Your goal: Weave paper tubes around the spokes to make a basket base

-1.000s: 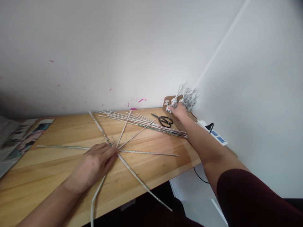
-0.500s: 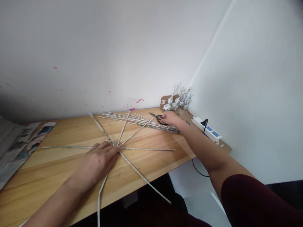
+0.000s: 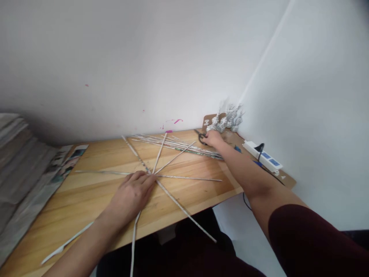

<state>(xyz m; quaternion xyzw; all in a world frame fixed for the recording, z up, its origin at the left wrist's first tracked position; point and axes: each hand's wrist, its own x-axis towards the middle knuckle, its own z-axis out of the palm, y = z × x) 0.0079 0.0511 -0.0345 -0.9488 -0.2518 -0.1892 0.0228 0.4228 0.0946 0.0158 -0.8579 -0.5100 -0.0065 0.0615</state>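
Note:
My left hand (image 3: 134, 192) lies over the crossing point of several rolled newspaper sticks, its fingers closed together and pressing on them. The sticks (image 3: 184, 211) fan out from under the fingers like spokes, and one hangs bent over the table's front edge. My right arm stretches to the back right of the table, where my right hand (image 3: 213, 138) grips a pair of dark scissors (image 3: 201, 137) by the handles. The blades point left toward the wall. Just in front of the scissors lies a bundle of loose paper sticks (image 3: 184, 147).
Woven paper pieces (image 3: 227, 121) stand in the back right corner near a brown board (image 3: 206, 120). A white power strip (image 3: 263, 157) with a cable lies at the right. Stacked newspapers (image 3: 23, 165) fill the left side. A pale strip (image 3: 66, 244) lies by my left forearm.
The view has swung a little left, bringing more of the newspaper stack in. My right hand has shifted the scissors slightly toward the wall. My left hand stays on the crossing.

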